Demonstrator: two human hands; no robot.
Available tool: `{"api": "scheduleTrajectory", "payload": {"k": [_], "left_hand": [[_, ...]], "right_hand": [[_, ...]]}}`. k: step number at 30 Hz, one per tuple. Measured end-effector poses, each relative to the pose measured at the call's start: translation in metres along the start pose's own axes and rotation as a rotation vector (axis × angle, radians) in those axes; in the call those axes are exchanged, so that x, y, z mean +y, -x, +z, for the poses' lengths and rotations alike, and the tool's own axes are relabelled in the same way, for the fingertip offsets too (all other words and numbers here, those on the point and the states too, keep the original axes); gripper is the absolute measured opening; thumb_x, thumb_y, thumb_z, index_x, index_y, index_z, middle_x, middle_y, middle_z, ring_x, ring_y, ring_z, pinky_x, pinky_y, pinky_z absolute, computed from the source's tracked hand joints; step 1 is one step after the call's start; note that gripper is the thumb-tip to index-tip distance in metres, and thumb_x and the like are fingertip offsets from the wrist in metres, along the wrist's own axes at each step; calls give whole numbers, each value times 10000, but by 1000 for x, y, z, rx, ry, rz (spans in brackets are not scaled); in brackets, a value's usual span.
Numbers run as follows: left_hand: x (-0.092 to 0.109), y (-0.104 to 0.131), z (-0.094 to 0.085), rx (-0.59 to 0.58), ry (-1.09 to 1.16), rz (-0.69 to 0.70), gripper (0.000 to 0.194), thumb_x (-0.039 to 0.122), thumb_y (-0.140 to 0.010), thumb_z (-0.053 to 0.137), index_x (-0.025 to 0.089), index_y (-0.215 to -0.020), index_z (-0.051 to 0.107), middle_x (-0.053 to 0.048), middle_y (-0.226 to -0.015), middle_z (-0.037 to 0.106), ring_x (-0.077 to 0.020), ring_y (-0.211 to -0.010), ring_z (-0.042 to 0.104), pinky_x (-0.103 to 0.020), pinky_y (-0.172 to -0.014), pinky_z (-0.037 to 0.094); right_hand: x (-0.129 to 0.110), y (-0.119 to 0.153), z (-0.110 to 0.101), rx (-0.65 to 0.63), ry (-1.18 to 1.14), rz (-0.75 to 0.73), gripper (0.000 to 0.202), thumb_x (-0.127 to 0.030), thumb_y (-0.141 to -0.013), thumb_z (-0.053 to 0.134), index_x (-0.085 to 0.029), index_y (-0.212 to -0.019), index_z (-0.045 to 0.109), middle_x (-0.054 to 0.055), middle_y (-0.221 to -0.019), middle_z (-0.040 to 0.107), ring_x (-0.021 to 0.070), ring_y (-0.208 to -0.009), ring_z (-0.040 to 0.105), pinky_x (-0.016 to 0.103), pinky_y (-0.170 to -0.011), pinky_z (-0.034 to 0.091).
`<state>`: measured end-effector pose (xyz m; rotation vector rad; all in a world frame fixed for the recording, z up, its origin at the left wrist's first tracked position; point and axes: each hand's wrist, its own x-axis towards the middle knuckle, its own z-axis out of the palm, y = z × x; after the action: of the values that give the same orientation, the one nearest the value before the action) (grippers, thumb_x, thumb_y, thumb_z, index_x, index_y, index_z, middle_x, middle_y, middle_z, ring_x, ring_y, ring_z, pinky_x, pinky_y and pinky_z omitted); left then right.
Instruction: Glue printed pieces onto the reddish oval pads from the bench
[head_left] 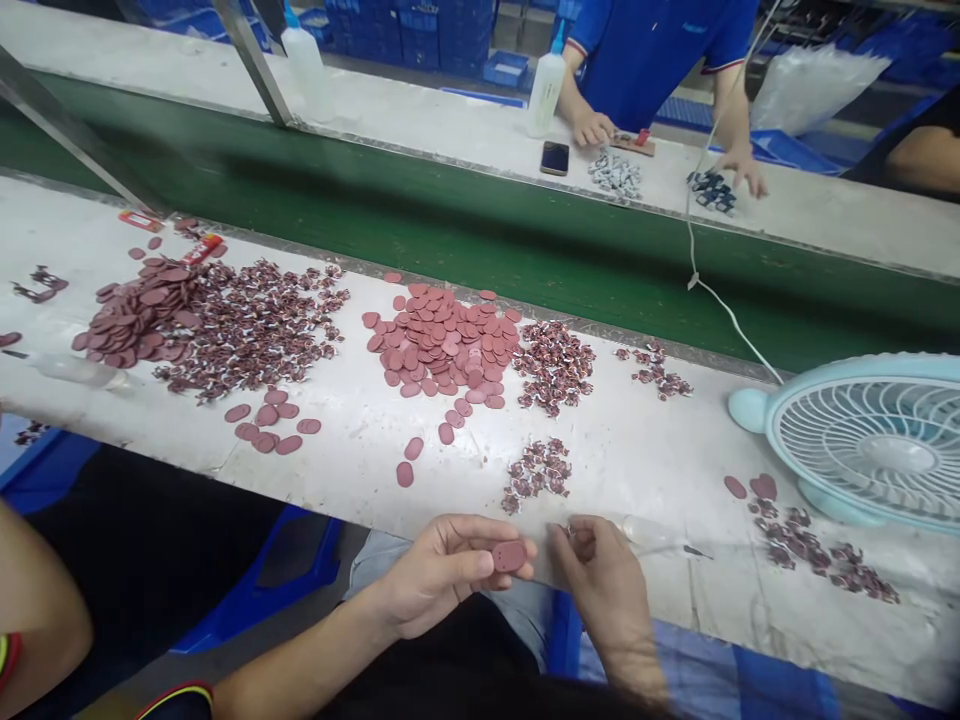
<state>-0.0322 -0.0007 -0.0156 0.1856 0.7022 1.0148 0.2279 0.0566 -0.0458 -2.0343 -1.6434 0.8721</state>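
Note:
My left hand [442, 575] holds a reddish-brown oval disc [509, 557] between thumb and fingers, its flat face with small marks turned up. Just to the right, over the table's front edge, my right hand [606, 590] is closed with thumb and fingertips together; what they pinch is too small and blurred to name. Beyond my hands lies a small cluster of brown-and-white figure-like pieces [537, 472]. Behind it are a larger heap of similar pieces [555, 366] and a wide pile of oval discs [442, 340]. A clear bottle with a thin dark tip [649, 533] lies beside my right hand.
A light-blue fan [877, 440] stands at right, near more small pieces [825, 555]. Other discs [146, 310] and pieces [251, 325] are heaped at left. Past the green conveyor belt [450, 225], a co-worker in blue [660, 60] handles small parts. Another person's arm [37, 600] is at lower left.

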Motion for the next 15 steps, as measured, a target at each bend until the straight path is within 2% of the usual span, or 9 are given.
{"api": "scheduleTrajectory", "payload": {"k": [4,8,12,15], "left_hand": [[3,2,4,24,-16,-9,407,463,-842,1221,288,-1175,1065,-113,-1311,1064,-260,-1130,1008,-291,-982,733],[3,1,4,79,-56,-11,471,522,-792,1238,290,-1162,1061,-118,-1295,1063,-289,-1140,992,-344,-1002,728],[2,-1,2,131,-85,0,487,529,-791,1236,279,-1167,1055,-140,-1282,1058,-301,-1133,981,-376,-1017,726],[-2,-2,0,147,-108,16,520,528,-818,1224,252,-1221,1046,-166,-1330,1045,-326,-1177,968,-408,-1054,714]], "right_hand": [[1,4,5,-36,-6,-27,365,-654,-937,728,-327,-1026,863,125,-1066,938,419,-968,916,630,-943,746],[4,7,6,-33,-27,-42,386,-544,-952,737,-312,-1197,923,102,-1040,955,401,-965,941,618,-947,791],[5,12,-4,-98,-111,-124,272,-533,-943,782,-370,-993,994,108,-1073,990,414,-1018,971,626,-984,849],[5,25,-12,-95,-261,-113,232,-570,-975,869,-400,-974,1027,104,-1137,1015,427,-1091,996,618,-1002,879]]}}
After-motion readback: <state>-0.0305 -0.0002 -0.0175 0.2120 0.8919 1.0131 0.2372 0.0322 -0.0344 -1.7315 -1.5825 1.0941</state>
